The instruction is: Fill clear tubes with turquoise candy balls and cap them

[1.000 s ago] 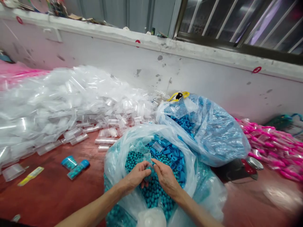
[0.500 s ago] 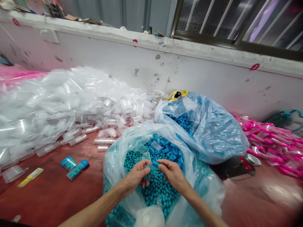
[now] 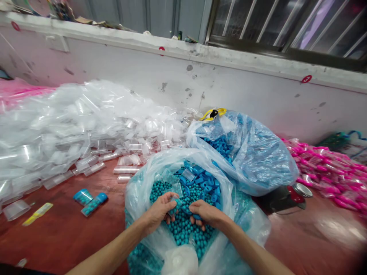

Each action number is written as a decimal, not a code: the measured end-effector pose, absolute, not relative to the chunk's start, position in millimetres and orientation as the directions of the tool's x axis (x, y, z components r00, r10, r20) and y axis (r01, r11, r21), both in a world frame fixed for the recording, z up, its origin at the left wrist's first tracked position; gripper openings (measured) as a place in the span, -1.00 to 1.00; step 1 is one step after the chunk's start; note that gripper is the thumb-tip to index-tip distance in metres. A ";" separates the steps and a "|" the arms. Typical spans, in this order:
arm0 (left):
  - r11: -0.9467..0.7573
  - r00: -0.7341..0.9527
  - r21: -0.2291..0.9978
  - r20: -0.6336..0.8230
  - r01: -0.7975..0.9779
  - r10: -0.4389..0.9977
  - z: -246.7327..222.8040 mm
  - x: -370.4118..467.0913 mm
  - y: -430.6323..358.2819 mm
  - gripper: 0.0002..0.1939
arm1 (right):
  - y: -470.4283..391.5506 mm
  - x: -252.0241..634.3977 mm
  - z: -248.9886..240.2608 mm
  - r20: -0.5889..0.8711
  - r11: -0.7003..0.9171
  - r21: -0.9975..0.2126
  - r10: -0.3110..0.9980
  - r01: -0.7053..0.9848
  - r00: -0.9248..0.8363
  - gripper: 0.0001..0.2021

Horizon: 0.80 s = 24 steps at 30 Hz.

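Observation:
My left hand [image 3: 164, 208] is closed on a small clear pouch [image 3: 174, 206] with teal beads in it, over the open plastic bag [image 3: 137, 191]. Just to the right, my right hand [image 3: 204, 214] has its fingers curled round a blue cap [image 3: 196, 216], mostly hidden by them. Teal beads [image 3: 183, 233] fill the bag beneath both hands, and loose blue caps [image 3: 205, 181] lie at its back right. A gap of beads separates the two hands.
Clear sleeves [image 3: 86, 122] are heaped at the left. Two filled pouches [image 3: 94, 204] and a yellow strip [image 3: 37, 214] lie on the red table [image 3: 65, 244]. Behind stands another bag of blue pieces [image 3: 252, 152]. Pink packets [image 3: 329, 175] and a dark canister [image 3: 283, 198] are at the right.
My right hand has moved down and away from the pouch, taking the blue cap with it. The left hand has shifted slightly left, still holding the pouch.

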<state>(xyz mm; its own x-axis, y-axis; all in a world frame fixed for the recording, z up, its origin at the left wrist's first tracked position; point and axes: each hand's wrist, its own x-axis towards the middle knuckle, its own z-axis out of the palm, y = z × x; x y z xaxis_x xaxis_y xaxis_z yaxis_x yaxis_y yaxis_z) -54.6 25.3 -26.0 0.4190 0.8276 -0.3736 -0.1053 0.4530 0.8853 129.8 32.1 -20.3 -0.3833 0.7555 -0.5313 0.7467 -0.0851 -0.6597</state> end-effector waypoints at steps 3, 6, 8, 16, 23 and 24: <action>0.456 0.424 0.881 -0.370 -0.121 0.827 -26.5 -56.6 25.5 -0.51 | 33.6 137.8 -15.3 -0.563 -0.301 -0.787 0.707 0.538 -0.428 -0.77; 0.431 0.441 0.897 -0.348 -0.101 0.827 -31.5 -53.9 26.5 -0.52 | 32.1 134.9 -8.8 -0.522 -0.446 -0.853 0.744 0.272 -0.416 -0.76; 0.402 0.451 0.911 -0.323 -0.089 0.832 -34.3 -49.6 27.0 -0.51 | 30.3 129.2 -4.0 -0.459 -0.388 -0.886 0.810 0.253 -0.366 -0.78; 0.393 0.430 0.900 -0.284 -0.189 0.857 -32.0 -35.9 23.0 -0.55 | 21.5 118.6 7.2 -0.088 0.006 -0.917 0.972 0.400 -0.216 -0.81; 0.459 0.537 0.839 -0.253 -0.292 0.805 -28.0 -41.0 20.6 -0.57 | 28.2 121.6 -4.7 -0.335 -0.329 -0.942 0.923 0.065 -0.191 -0.66; 0.465 0.556 0.832 -0.243 -0.303 0.795 -28.1 -41.6 20.5 -0.57 | 27.9 121.3 -4.3 -0.329 -0.323 -0.944 0.923 0.063 -0.198 -0.63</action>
